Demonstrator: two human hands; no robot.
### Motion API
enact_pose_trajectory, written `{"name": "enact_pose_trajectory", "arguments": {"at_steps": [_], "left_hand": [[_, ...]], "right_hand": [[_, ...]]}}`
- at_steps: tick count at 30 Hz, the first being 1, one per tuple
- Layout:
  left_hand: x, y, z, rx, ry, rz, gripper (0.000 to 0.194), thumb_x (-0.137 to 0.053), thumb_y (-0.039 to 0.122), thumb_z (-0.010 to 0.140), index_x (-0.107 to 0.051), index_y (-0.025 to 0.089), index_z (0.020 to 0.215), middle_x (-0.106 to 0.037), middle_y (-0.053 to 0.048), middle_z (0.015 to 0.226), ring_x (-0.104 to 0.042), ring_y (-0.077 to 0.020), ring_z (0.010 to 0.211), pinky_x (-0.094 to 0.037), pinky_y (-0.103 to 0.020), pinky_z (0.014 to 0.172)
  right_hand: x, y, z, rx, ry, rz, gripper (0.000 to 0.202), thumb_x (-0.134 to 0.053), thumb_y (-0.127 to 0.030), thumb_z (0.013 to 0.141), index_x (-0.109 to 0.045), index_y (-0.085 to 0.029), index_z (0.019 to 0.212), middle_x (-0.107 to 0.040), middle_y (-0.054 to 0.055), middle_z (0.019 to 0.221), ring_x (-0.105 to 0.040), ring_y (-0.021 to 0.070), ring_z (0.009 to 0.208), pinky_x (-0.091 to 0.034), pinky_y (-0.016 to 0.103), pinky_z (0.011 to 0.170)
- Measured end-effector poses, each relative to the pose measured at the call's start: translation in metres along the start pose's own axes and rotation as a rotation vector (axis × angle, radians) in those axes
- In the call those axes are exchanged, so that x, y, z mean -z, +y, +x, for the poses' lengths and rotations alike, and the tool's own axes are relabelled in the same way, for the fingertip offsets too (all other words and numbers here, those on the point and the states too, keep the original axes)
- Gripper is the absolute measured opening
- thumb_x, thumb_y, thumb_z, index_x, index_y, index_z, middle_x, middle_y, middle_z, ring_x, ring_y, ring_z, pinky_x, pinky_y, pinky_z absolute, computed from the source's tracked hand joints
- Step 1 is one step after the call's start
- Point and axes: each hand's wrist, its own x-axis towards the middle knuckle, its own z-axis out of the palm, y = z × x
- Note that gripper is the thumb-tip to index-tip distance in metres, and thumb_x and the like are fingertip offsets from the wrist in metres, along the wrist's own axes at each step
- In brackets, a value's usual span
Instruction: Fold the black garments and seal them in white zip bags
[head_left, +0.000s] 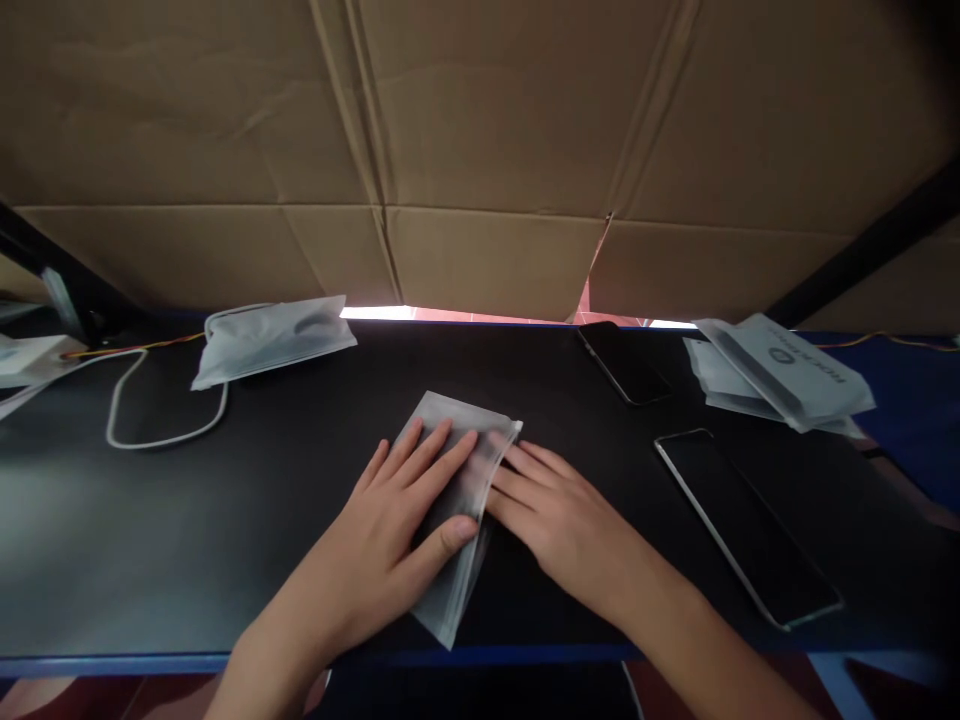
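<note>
Head view: both hands work at a translucent pouch [469, 420], which lies flat at the middle of the dark counter [300, 510], toward the near side. The left hand [386, 525] rests palm down, its grip wide: the fingers are extended and spread across the film, the thumb lies apart toward the right edge, and the little finger extends beyond the pouch's left edge. The right hand [566, 515] reaches in from the right, fingers extended and close together. Its fingertips pass behind the film at the pouch's right edge; whether they are inside the pouch or under it, and whether the right grip pinches anything, cannot be told.

A white slider [517, 428] sits at the far end of the right edge. The pouch's near corner lies near the blue near edge [420, 658] of the counter.

Counter surface extends left from the left hand and, on the far side, between the pouch and a cardboard sheet [495, 260]. At far left, a filled pouch [277, 340] overlaps a white cable [169, 442], whose loop bounds the room on that side. On the right, a strip of counter separates the right hand from a large phone [742, 530]; the phone's near end lies near the near edge. A smaller phone [624, 365] lies farther away, left of a stack of printed pouches [795, 375] at far right.
</note>
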Motion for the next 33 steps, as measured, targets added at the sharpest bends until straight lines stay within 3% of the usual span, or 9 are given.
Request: {"name": "enact_pose_trajectory", "arguments": {"at_steps": [5,11,13,15,18,21,25,29,33], "left_hand": [[-0.009,0.010,0.002,-0.054,-0.030,0.082,0.083,-0.051,0.073,0.107,-0.021,0.041,0.177,-0.028,-0.005,0.183,-0.017,-0.0437,0.170,-0.021,-0.080,0.129],[-0.013,0.017,-0.004,-0.109,-0.043,0.085,0.091,-0.059,0.073,0.103,-0.017,0.040,0.177,-0.029,-0.008,0.183,-0.021,-0.0482,0.168,-0.026,-0.084,0.125],[-0.009,0.016,-0.004,-0.086,-0.021,0.096,0.080,-0.055,0.071,0.106,-0.027,0.042,0.175,-0.038,-0.007,0.180,-0.029,-0.0482,0.166,-0.028,-0.087,0.123],[-0.002,0.017,0.003,-0.063,0.015,0.114,0.064,-0.048,0.067,0.110,-0.045,0.040,0.168,-0.053,-0.006,0.171,-0.041,-0.0466,0.162,-0.028,-0.088,0.123],[0.009,0.023,0.028,-0.053,0.065,0.136,0.051,-0.042,0.054,0.114,-0.064,0.032,0.154,-0.065,-0.008,0.160,-0.049,-0.0425,0.157,-0.030,-0.082,0.126],[0.014,0.033,0.066,-0.064,0.052,0.136,0.043,-0.048,0.036,0.113,-0.066,0.024,0.151,-0.066,-0.011,0.158,-0.049,-0.0413,0.156,-0.031,-0.077,0.128],[0.013,0.042,0.103,-0.114,-0.022,0.089,0.021,-0.061,0.030,0.109,-0.079,0.019,0.112,-0.081,-0.010,0.117,-0.073,-0.0363,0.120,-0.038,-0.074,0.124],[0.010,0.041,0.106,-0.081,-0.016,-0.012,0.021,-0.060,0.027,0.109,-0.072,0.021,0.093,-0.077,-0.005,0.101,-0.073,-0.0291,0.104,-0.040,-0.070,0.121],[0.009,0.036,0.103,-0.042,-0.002,-0.143,0.019,-0.058,0.021,0.108,-0.068,0.023,0.092,-0.076,0.000,0.098,-0.073,-0.0236,0.099,-0.048,-0.056,0.115]], "right_hand": [[0.008,0.007,-0.012,-0.255,0.212,-0.004,0.022,-0.062,-0.016,0.107,-0.071,-0.021,0.126,-0.075,0.013,0.125,-0.070,0.0310,0.116,-0.062,0.049,0.096],[0.022,0.022,0.019,-0.360,0.124,0.063,0.015,-0.073,-0.011,0.098,-0.071,-0.022,0.109,-0.072,0.009,0.107,-0.067,0.0305,0.103,-0.060,0.050,0.094],[0.028,0.028,0.019,-0.362,0.087,0.136,0.020,-0.074,-0.011,0.098,-0.073,-0.024,0.113,-0.072,0.007,0.114,-0.067,0.0284,0.109,-0.059,0.047,0.099],[0.033,0.035,0.011,-0.383,0.062,0.230,0.035,-0.076,-0.014,0.097,-0.071,-0.027,0.129,-0.071,0.006,0.128,-0.069,0.0249,0.115,-0.060,0.043,0.101],[0.037,0.044,-0.001,-0.481,0.054,0.362,0.036,-0.069,-0.020,0.103,-0.070,-0.029,0.138,-0.074,0.005,0.130,-0.075,0.0203,0.105,-0.062,0.038,0.092],[0.033,0.048,0.000,-0.597,0.082,0.456,0.022,-0.058,-0.030,0.110,-0.079,-0.026,0.117,-0.081,0.005,0.108,-0.077,0.0212,0.097,-0.061,0.038,0.087],[0.021,0.046,0.013,-0.696,0.131,0.580,0.019,-0.064,-0.034,0.103,-0.077,-0.023,0.094,-0.078,0.003,0.085,-0.073,0.0200,0.076,-0.056,0.033,0.068],[0.010,0.042,0.015,-0.762,0.223,0.753,0.022,-0.066,-0.042,0.099,-0.069,-0.021,0.107,-0.074,0.001,0.083,-0.066,0.0159,0.062,-0.053,0.029,0.055],[0.003,0.027,0.009,-0.788,0.328,0.865,0.034,-0.069,-0.049,0.098,-0.059,-0.023,0.118,-0.069,-0.003,0.085,-0.067,0.0157,0.068,-0.059,0.031,0.063]]}}
